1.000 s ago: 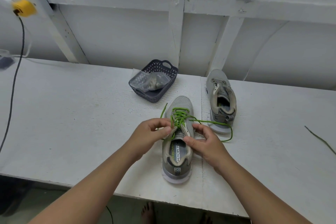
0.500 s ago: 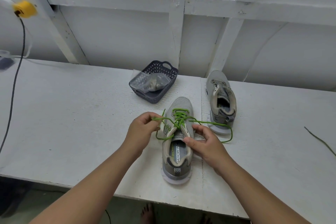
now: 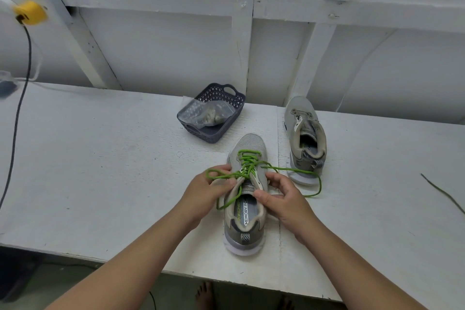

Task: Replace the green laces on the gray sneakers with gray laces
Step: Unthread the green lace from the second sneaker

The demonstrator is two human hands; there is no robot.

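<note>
One sneaker (image 3: 305, 138) behind the near sneaker (image 3: 245, 194) is already unlaced, while left hand (image 3: 206, 194) and right hand (image 3: 284, 199) each pinch its half-loosened green lace (image 3: 247, 166); no gray laces fitted.

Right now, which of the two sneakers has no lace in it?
The far sneaker, right of the basket: its eyelets are bare. The near sneaker, between both hands, holds the green lace.
</note>
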